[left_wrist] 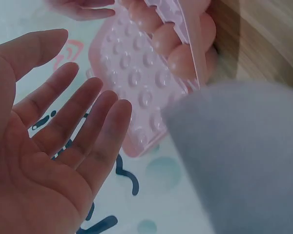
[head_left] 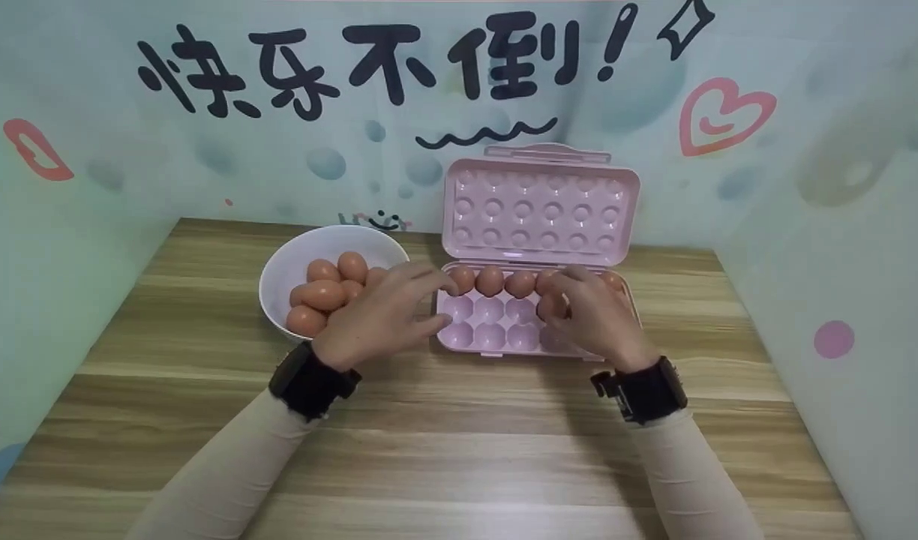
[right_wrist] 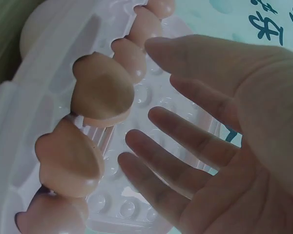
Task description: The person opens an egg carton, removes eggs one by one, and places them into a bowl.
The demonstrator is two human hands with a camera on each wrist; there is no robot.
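My left hand [head_left: 380, 315] is held between the white bowl [head_left: 275, 277] and the pink egg carton [head_left: 490, 337]. Its fingers are spread and loosely extended in the left wrist view, with nothing in them. Over the right half of the carton is my right hand [head_left: 598, 315], thumb and fingers parted around an egg [right_wrist: 102, 87] set in a middle-row cup. A gap shows between the fingertips and that egg in the right wrist view. A line of brown eggs [head_left: 490, 281] fills the back row, partly hidden by the right hand. Several brown eggs [head_left: 306, 320] lie in the bowl.
The carton's dimpled lid [head_left: 538, 214] stands raised at the back, close to the printed backdrop [head_left: 384, 165]. Front cups at the carton's left hold no eggs. Both stand on a wood-grain table [head_left: 459, 450]. Dark bands [head_left: 313, 382] are strapped on the wrists.
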